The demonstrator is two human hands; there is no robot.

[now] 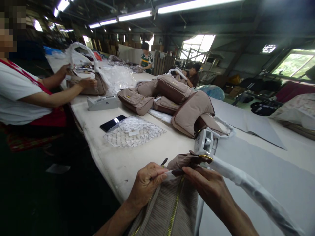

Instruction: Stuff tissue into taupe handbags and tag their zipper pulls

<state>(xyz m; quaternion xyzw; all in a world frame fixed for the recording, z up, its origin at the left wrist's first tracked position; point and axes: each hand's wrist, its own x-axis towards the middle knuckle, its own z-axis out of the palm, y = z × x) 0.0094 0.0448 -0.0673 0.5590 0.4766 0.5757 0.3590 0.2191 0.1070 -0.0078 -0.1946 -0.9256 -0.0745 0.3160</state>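
Observation:
A taupe ribbed handbag [162, 209] with gold zippers stands upright in front of me at the table edge. My left hand [147, 182] is closed, pinching a small white strip [169, 175] over the bag's top. My right hand [211, 183] grips a dark brown strap tab [177, 172] between thumb and fingers; the white strip meets this tab. From the bag's gold ring, a handle wrapped in white film [248, 186] curves off to the right. Just beyond the bag, a grey tape dispenser [204, 142] touches or nearly touches it.
Several taupe bags [172, 88] are piled mid-table. Nearer lie a black phone [112, 123] and a patterned plastic bag [133, 132]. Another tape dispenser [103, 103] stands left. A co-worker in a white shirt [27, 88] handles a bag [86, 83]; other people work farther back.

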